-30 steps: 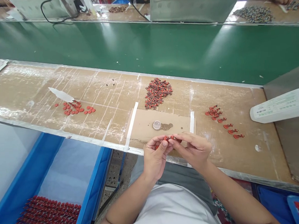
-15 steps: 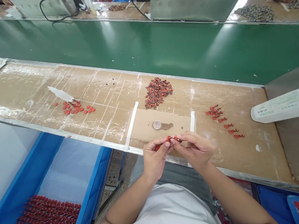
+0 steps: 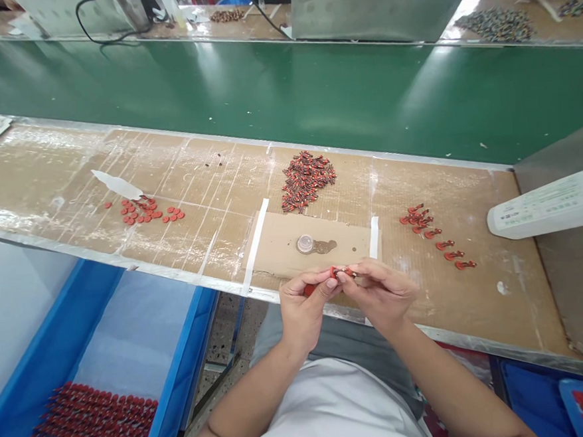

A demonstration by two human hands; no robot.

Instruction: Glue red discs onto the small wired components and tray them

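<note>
At the table's front edge my left hand point(image 3: 300, 311) and my right hand point(image 3: 384, 292) meet, fingertips pinched together. The left fingers grip a small red disc point(image 3: 333, 272), and another red piece point(image 3: 309, 289) shows in the curl of that hand. Pinched in my right fingers is a small red-and-black figure point(image 3: 348, 272), its end against the disc; fingers partly cover both. Just beyond the hands, a small clear cup point(image 3: 304, 243) stands on a cardboard sheet point(image 3: 273, 246) beside a wet brown patch. Behind it lies a pile of small red-and-black figures point(image 3: 308, 177).
Left are loose red discs point(image 3: 138, 211) and a white pointed bottle point(image 3: 117, 184). Right, figures on discs point(image 3: 443, 244) stand near a large white bottle point(image 3: 545, 207). A blue bin point(image 3: 180, 346) holds rows of red pieces. A green belt point(image 3: 263, 94) runs behind; people sit across it.
My hands stay together, with the disc and figure shifted very slightly right between the fingertips. Across the belt, a co-worker's hand at the top right has drawn back.
</note>
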